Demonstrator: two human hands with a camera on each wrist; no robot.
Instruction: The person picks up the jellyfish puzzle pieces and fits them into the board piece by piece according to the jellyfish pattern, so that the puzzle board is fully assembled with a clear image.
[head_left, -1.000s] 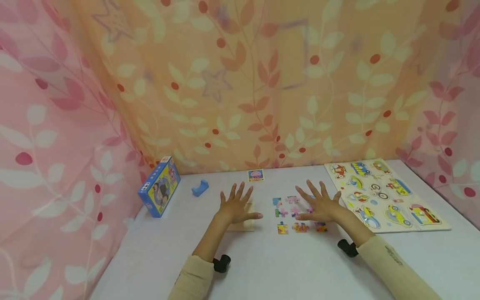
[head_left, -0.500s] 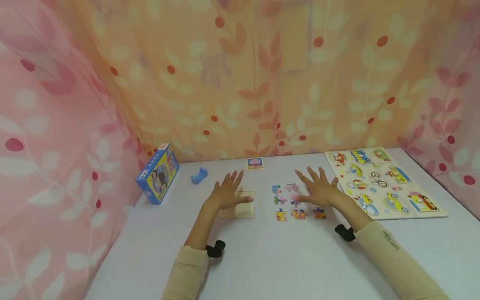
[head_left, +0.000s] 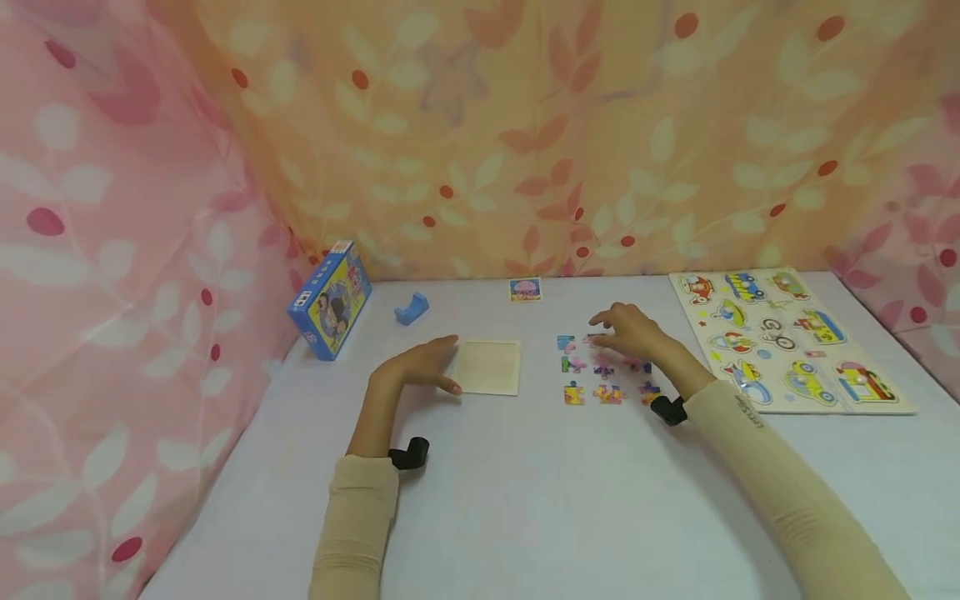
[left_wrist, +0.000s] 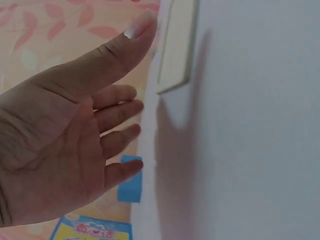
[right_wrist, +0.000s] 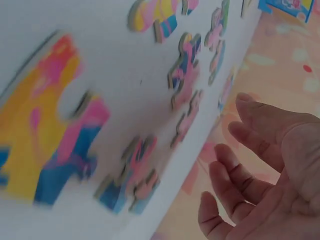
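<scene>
A square, pale wooden puzzle tray lies flat on the white table. My left hand is at its left edge, thumb and fingers spread apart around nothing; in the left wrist view the tray's corner shows just beyond the thumb. Several colourful jigsaw pieces lie in loose rows right of the tray. Over the upper row hovers my right hand, its fingers loosely bent and holding nothing. It hides part of the upper pieces. The right wrist view has the fingers apart from the jigsaw pieces.
A blue and yellow box stands at the back left, beside a blue curved piece. A small picture card lies near the patterned curtain. On the right is a vehicle knob-puzzle board.
My left hand has moved left, off the tray to its left edge. The right hand's spread fingers have bent in above the upper pieces. The head view has tilted down.
</scene>
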